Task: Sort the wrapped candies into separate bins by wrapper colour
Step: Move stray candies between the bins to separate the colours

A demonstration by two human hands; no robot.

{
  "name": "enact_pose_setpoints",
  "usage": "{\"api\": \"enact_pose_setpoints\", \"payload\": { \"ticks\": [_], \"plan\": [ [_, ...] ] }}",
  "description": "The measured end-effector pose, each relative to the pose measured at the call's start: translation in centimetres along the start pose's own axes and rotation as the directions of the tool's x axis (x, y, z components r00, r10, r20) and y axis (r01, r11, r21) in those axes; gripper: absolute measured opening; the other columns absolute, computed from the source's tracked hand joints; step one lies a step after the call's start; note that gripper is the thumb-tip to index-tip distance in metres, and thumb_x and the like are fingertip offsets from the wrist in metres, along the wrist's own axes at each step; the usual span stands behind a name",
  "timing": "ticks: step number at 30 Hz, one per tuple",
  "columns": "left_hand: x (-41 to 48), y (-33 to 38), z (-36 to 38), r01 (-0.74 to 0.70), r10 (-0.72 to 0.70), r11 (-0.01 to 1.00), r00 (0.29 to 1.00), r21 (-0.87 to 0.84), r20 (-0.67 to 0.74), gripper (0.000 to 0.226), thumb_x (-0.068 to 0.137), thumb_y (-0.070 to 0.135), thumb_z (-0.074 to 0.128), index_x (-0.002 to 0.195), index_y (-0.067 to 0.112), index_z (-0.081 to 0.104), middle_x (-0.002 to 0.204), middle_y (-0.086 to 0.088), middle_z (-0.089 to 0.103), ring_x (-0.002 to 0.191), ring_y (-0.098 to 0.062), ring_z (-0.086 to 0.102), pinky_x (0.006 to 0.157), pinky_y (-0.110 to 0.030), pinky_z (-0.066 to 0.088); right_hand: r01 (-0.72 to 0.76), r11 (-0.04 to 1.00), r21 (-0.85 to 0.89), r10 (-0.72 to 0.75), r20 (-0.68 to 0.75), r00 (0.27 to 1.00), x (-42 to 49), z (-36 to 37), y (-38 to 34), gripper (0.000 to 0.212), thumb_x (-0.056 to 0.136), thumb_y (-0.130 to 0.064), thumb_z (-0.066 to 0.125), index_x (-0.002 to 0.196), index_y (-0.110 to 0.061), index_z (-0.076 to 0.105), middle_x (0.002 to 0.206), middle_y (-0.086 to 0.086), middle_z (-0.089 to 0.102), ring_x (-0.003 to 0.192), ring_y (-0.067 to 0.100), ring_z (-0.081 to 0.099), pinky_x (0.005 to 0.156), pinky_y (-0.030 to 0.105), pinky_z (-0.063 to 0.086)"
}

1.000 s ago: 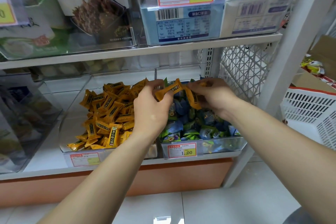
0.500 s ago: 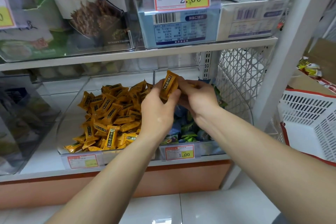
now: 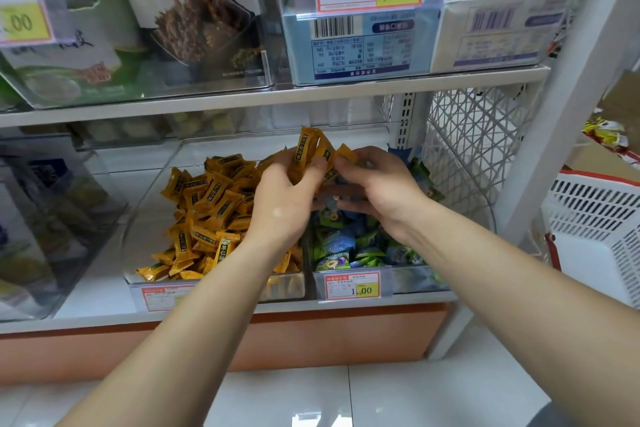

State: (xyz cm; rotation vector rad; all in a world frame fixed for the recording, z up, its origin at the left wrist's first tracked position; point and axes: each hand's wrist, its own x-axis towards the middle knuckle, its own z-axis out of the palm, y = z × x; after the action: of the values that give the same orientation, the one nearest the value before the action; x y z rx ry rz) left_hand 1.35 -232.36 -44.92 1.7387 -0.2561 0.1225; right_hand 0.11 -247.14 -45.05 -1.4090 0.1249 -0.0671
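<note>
Centre frame: the left hand (image 3: 284, 208) clamps its fingers round a bunch of orange-wrapped candies (image 3: 309, 152), and the right hand (image 3: 381, 191) pinches the bunch's edge, above the blue-and-green candies (image 3: 346, 246). Handover, I'd say. Next they drop lower left into the clear plastic bin (image 3: 207, 289) of orange ones.

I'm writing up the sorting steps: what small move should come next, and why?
Probably carry the held orange candies leftward and drop them into the orange-candy bin: the left hand and right hand grip them near the divide, partly above the green-blue candies.
</note>
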Motion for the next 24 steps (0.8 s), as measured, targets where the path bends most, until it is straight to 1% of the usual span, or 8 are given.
{"api": "enact_pose_setpoints", "payload": {
  "ticks": [6,10,13,15,17,19,21,24],
  "plan": [
    [-0.2,0.1,-0.5,0.028,-0.009,0.987,0.993,-0.157,0.12,0.023,0.096,0.026,0.064,0.116,0.014,0.062,0.101,-0.001,0.075,0.091,-0.019,0.074,0.067,-0.032,0.061,-0.027,0.999,0.027,0.027,-0.029,0.999,-0.1,0.5,0.0,0.016,0.089,-0.012,0.071,0.102,-0.003,0.07,0.093,0.012,0.075,0.08,0.023,0.074,0.073,0.032,0.06],
    [0.5,0.1,-1.2,-0.049,0.05,0.999,0.997,-0.011,0.053,0.017,0.093,0.03,0.067,0.107,0.021,0.065,0.091,-0.005,0.074,0.078,-0.019,0.072,0.056,-0.029,0.055,-0.023,0.999,-0.048,0.027,0.081,0.996,-0.2,0.4,-0.3,0.014,0.091,-0.024,0.069,0.1,-0.014,0.073,0.091,0.006,0.077,0.078,0.017,0.074,0.065,0.027,0.058],
    [1.7,-0.5,-3.3,-0.057,0.071,0.968,0.996,0.243,-0.051,0.019,0.091,0.042,0.066,0.105,0.031,0.064,0.083,0.002,0.072,0.067,-0.002,0.065,0.055,-0.02,0.05,0.065,0.966,-0.251,-0.054,0.051,0.997,0.4,-1.0,-1.0,0.01,0.091,-0.032,0.069,0.093,-0.023,0.073,0.089,0.001,0.075,0.073,0.012,0.069,0.06,0.024,0.053],
    [2.4,-1.2,-5.5,-0.043,0.088,0.861,0.994,0.507,-0.066,0.027,0.091,0.051,0.062,0.11,0.032,0.06,0.081,0.004,0.068,0.066,-0.002,0.062,0.052,-0.018,0.047,0.091,0.934,-0.347,-0.092,0.014,0.996,0.8,-2.6,-1.3,0.006,0.092,-0.027,0.068,0.09,-0.023,0.072,0.09,0.003,0.075,0.072,0.013,0.069,0.06,0.026,0.053],
    [3.0,-1.8,-7.6,0.028,0.05,0.671,0.995,0.741,-0.082,0.046,0.09,0.058,0.06,0.123,0.027,0.056,0.098,-0.004,0.069,0.087,-0.02,0.066,0.066,-0.029,0.05,0.113,0.872,-0.475,-0.12,0.017,0.993,1.1,-4.4,-1.4,0.006,0.092,-0.023,0.068,0.09,-0.019,0.073,0.085,0.004,0.075,0.067,0.013,0.069,0.058,0.026,0.052],
    [3.2,-1.9,-8.9,0.087,0.011,0.52,0.994,0.85,-0.109,0.07,0.086,0.06,0.063,0.143,0.023,0.046,0.13,-0.014,0.062,0.115,-0.035,0.059,0.086,-0.04,0.051,0.145,0.769,-0.623,-0.126,0.075,0.989,1.2,-5.8,-1.2,0.008,0.092,-0.022,0.068,0.093,-0.015,0.072,0.078,0.004,0.074,0.064,0.013,0.067,0.058,0.027,0.051],
    [2.9,-1.3,-8.5,0.024,0.101,0.507,0.991,0.862,-0.087,0.077,0.085,0.06,0.064,0.148,0.022,0.041,0.14,-0.012,0.055,0.123,-0.033,0.055,0.092,-0.042,0.049,0.168,0.689,-0.705,-0.068,0.168,0.983,1.1,-6.5,-0.7,0.01,0.094,-0.022,0.065,0.096,-0.015,0.071,0.079,0.008,0.074,0.068,0.019,0.069,0.065,0.032,0.054],
    [1.4,-0.8,-5.8,-0.168,0.221,0.617,0.975,0.769,0.035,0.061,0.085,0.058,0.063,0.136,0.026,0.054,0.103,0.004,0.067,0.079,-0.001,0.058,0.069,-0.024,0.045,0.235,0.595,-0.769,0.087,0.352,0.932,0.6,-5.8,0.8,0.01,0.093,-0.034,0.065,0.094,-0.026,0.071,0.082,-0.011,0.073,0.074,0.003,0.067,0.069,0.017,0.049]
  ]
}}
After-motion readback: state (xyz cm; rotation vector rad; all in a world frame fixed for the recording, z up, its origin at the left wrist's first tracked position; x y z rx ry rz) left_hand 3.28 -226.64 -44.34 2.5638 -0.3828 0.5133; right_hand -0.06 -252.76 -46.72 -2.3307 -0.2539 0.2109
